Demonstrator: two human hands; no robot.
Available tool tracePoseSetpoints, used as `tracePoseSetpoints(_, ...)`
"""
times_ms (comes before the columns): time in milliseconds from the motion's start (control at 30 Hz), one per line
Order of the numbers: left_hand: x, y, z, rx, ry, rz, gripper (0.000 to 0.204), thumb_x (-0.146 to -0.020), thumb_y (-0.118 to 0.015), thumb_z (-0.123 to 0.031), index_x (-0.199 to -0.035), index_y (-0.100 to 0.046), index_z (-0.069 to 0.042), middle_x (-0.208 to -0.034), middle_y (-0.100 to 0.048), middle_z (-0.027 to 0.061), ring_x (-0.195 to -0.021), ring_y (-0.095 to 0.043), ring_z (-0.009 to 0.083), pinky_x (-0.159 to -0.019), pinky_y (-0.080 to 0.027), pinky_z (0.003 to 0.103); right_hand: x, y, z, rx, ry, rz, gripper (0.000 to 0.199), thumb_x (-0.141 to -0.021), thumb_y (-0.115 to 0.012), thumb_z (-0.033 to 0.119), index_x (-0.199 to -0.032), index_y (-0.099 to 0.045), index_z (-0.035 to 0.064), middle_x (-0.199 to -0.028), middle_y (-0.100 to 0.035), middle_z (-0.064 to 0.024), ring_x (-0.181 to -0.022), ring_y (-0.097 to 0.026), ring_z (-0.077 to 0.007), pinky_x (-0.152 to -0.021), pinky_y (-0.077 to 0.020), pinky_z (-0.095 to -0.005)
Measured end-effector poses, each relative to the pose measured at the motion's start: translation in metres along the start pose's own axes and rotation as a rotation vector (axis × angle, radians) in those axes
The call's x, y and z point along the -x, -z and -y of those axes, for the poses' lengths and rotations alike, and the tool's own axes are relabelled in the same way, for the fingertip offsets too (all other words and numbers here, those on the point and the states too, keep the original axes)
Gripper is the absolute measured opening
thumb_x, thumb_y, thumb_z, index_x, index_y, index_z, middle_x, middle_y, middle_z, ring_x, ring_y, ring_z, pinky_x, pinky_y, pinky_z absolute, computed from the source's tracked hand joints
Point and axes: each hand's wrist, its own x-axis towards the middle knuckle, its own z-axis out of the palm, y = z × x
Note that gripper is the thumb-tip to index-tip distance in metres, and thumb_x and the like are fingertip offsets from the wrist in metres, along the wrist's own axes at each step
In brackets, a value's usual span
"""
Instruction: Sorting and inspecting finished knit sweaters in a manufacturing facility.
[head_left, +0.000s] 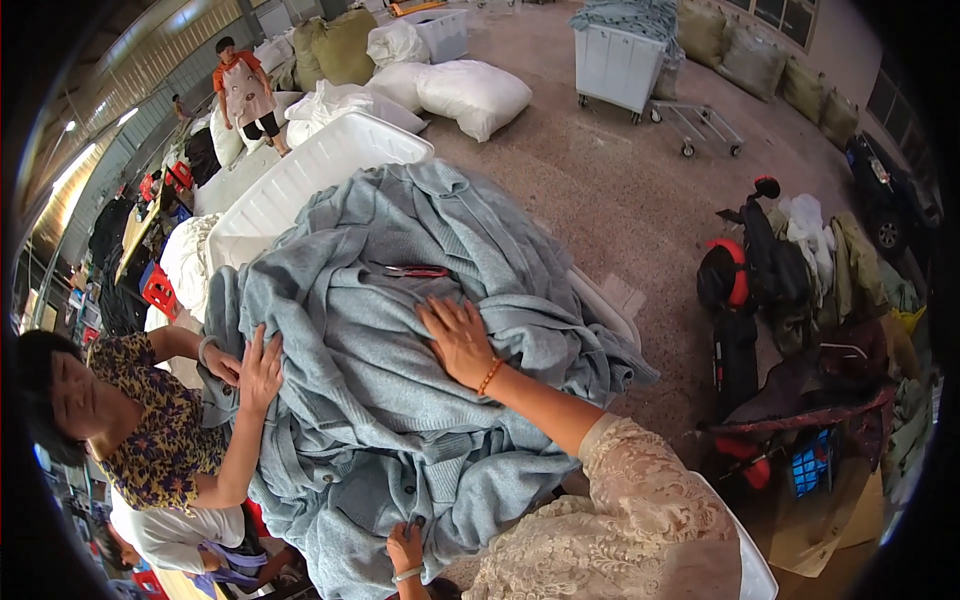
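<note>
A big heap of grey-blue knitted cardigans (pixel 380 370) spreads in front of me, with ribbed edges and dark buttons showing. My right hand (pixel 460 345), with a beaded bracelet at the wrist, lies flat on top of the knitwear, fingers spread. Low in the view, my left hand (pixel 405 548) is closed on the edge of a cardigan (pixel 455 505) near a dark button; its fingertips are partly hidden. Beyond my right hand, a slim red-and-dark tool (pixel 415 270) rests in a fold, its kind unclear.
At the left, a co-worker's hands (pixel 245 370) touch the same heap. A white plastic bin (pixel 320 170) shows around the pile. Stuffed white sacks (pixel 475 98) lie farther back. A wheeled bin (pixel 618 70) and a low trolley (pixel 700 128) stand beyond; a scooter (pixel 740 300) is at right.
</note>
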Motion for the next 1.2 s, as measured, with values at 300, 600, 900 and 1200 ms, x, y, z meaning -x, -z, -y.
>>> tracePoseSetpoints(300, -0.004, 0.001, 0.001, -0.064, 0.068, -0.004, 0.027, -0.076, -0.061, -0.024, -0.079, -0.061, 0.003, -0.072, -0.060, 0.0244, -0.069, -0.060, 0.0403, -0.062, -0.046, 0.043, -0.028, 0.000, -0.016, -0.615, 0.010, -0.222, 0.021, -0.088, -0.055, 0.023, -0.087, -0.064, 0.0034, -0.093, -0.065, -0.0140, -0.093, -0.058, -0.0325, -0.082, -0.0443, -0.0409)
tracePoseSetpoints(600, -0.007, -0.010, -0.005, -0.037, 0.155, 0.023, 0.030, -0.079, -0.060, -0.032, -0.093, -0.065, -0.006, -0.083, -0.064, 0.0207, -0.078, -0.062, 0.0394, -0.069, -0.049, 0.045, -0.117, 0.001, -0.057, 0.048, -0.018, 0.227, 0.021, -0.081, -0.045, 0.010, -0.080, -0.065, 0.0026, -0.090, -0.062, -0.0183, -0.085, -0.061, -0.0380, -0.075, -0.0482, -0.0469)
tracePoseSetpoints(900, 0.004, -0.010, -0.005, 0.054, 0.173, -0.046, 0.027, -0.079, -0.062, -0.030, -0.090, -0.063, -0.005, -0.080, -0.064, 0.0186, -0.075, -0.061, 0.0383, -0.065, -0.048, 0.044, -0.166, 0.038, 0.025, -0.514, 0.101, -0.232, 0.019, -0.088, -0.053, 0.017, -0.087, -0.062, 0.0005, -0.077, -0.065, -0.0147, -0.069, -0.063, -0.0296, -0.060, -0.0480, -0.0373)
tracePoseSetpoints(1200, 0.011, -0.011, -0.008, 0.111, 0.138, -0.115, 0.026, -0.079, -0.062, -0.033, -0.085, -0.062, -0.008, -0.075, -0.064, 0.0179, -0.072, -0.062, 0.0379, -0.064, -0.049, 0.045, -0.216, -0.096, 0.127, -0.526, -0.032, 0.312, 0.027, -0.080, -0.064, 0.024, -0.072, -0.068, -0.0010, -0.062, -0.066, -0.0075, -0.051, -0.062, -0.0133, -0.047, -0.0487, -0.0283)
